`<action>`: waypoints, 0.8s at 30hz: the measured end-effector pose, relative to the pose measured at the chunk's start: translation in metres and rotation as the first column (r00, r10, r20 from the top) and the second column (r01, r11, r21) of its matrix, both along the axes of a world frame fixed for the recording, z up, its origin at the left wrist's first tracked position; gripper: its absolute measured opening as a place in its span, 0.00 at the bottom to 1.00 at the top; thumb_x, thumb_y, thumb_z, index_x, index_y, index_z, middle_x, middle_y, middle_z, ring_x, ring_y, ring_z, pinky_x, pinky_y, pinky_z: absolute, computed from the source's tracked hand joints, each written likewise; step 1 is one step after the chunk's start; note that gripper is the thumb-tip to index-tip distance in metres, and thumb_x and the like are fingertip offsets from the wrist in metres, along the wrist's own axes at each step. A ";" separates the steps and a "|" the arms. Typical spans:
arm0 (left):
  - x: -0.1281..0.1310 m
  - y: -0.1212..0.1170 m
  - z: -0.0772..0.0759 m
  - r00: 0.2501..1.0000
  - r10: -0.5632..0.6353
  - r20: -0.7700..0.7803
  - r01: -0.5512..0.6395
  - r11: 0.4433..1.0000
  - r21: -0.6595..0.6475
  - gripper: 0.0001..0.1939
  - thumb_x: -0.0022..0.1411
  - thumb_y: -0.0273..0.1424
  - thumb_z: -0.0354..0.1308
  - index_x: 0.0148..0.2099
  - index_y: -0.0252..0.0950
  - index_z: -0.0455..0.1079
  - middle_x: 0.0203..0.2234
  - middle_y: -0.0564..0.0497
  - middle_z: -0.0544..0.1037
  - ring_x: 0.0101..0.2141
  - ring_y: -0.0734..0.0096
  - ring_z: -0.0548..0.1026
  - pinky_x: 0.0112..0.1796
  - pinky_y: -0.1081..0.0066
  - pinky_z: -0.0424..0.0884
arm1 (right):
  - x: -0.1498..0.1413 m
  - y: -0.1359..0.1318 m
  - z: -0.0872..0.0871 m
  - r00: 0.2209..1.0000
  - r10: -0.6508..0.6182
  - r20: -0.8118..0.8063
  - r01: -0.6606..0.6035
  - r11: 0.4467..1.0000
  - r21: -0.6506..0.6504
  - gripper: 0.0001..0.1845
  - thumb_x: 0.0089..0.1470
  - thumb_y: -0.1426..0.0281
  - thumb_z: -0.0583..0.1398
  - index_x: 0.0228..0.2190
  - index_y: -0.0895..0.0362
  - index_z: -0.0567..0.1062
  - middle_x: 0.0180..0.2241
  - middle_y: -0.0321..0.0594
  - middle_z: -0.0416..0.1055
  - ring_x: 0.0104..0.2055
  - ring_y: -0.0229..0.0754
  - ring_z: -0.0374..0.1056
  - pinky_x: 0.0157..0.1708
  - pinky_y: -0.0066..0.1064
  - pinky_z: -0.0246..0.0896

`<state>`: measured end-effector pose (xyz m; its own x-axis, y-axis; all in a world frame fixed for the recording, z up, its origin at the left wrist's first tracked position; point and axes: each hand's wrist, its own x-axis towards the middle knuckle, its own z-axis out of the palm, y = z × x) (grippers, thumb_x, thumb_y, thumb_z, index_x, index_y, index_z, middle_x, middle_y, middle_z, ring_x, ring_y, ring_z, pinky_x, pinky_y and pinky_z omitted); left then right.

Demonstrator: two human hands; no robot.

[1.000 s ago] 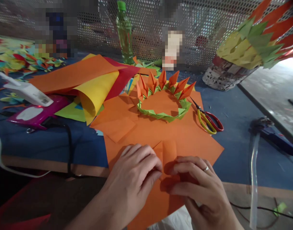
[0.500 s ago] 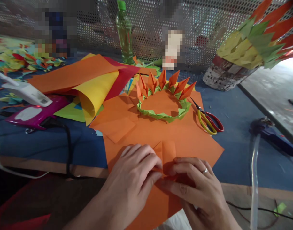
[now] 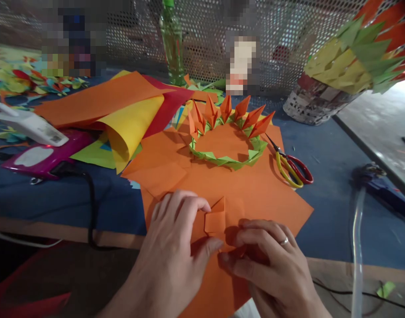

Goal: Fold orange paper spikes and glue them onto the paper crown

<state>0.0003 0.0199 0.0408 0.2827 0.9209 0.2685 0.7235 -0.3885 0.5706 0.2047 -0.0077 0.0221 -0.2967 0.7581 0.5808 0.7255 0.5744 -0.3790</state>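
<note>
Going left to right, with the folded paper (image 3: 216, 222) as the middle of the clock. Heap of paper scraps (image 3: 26, 79) out around ten, white plug (image 3: 33, 127) up against a purple box (image 3: 65, 152) nearer half nine, then loose coloured sheets (image 3: 103, 97) past ten. Left hand (image 3: 174, 240) between eight and nine: thumb and fingers spread well apart, no grip on anything, index fingertip right by the folded paper's top left, thumb tip just below. Dead centre, the paper itself with a flap turned over, on top of orange sheets (image 3: 255, 190) reaching past the tabletop's (image 3: 334, 221) near edge. Straight up at twelve, a green ring (image 3: 230, 163) with orange spikes (image 3: 225, 110). Right hand (image 3: 271, 260) at four, fingers curled near the thumb at the paper's lower right; can't tell if actually pinching. Scissors (image 3: 281, 154) at two, pot (image 3: 310, 99) at half one, glue gun (image 3: 386, 187) just shy of three.

Looks like mid-fold to me, crease not fully set. Would say next calls for steadying with the left, squaring up the flap, then pressing firmly along the fold.
</note>
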 end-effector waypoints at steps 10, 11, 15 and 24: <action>-0.007 0.011 -0.003 0.998 0.056 -0.034 -0.054 0.997 0.051 0.08 0.69 0.26 0.52 0.50 0.39 0.62 0.45 0.48 0.70 0.48 0.58 0.69 0.49 0.57 0.64 | 0.001 0.000 0.005 1.000 0.018 -0.013 -0.019 0.999 -0.042 0.15 0.66 0.72 0.57 0.33 0.43 0.81 0.39 0.27 0.79 0.50 0.38 0.70 0.47 0.35 0.58; -0.007 0.010 -0.003 0.998 0.062 -0.030 -0.060 0.996 0.071 0.08 0.69 0.25 0.52 0.50 0.39 0.63 0.44 0.48 0.71 0.47 0.59 0.69 0.49 0.57 0.64 | 0.001 0.000 0.005 1.000 0.026 -0.005 -0.026 0.999 -0.031 0.15 0.65 0.72 0.57 0.32 0.44 0.81 0.39 0.27 0.79 0.50 0.38 0.70 0.47 0.35 0.58; -0.004 -0.005 -0.002 0.996 0.033 0.081 -0.050 0.973 0.227 0.12 0.68 0.20 0.55 0.50 0.39 0.68 0.42 0.49 0.74 0.45 0.64 0.72 0.48 0.61 0.67 | 0.004 -0.002 0.009 0.996 0.070 0.051 -0.060 0.984 -0.168 0.15 0.62 0.75 0.59 0.38 0.42 0.81 0.43 0.29 0.78 0.53 0.40 0.69 0.49 0.36 0.60; 0.002 -0.033 -0.032 0.976 -0.216 -0.035 0.210 0.882 0.423 0.13 0.74 0.26 0.53 0.56 0.32 0.75 0.51 0.49 0.82 0.54 0.69 0.76 0.61 0.68 0.65 | 0.012 -0.004 0.020 0.984 0.173 0.039 -0.162 0.964 -0.211 0.17 0.53 0.79 0.57 0.41 0.50 0.77 0.44 0.35 0.76 0.52 0.41 0.68 0.49 0.36 0.63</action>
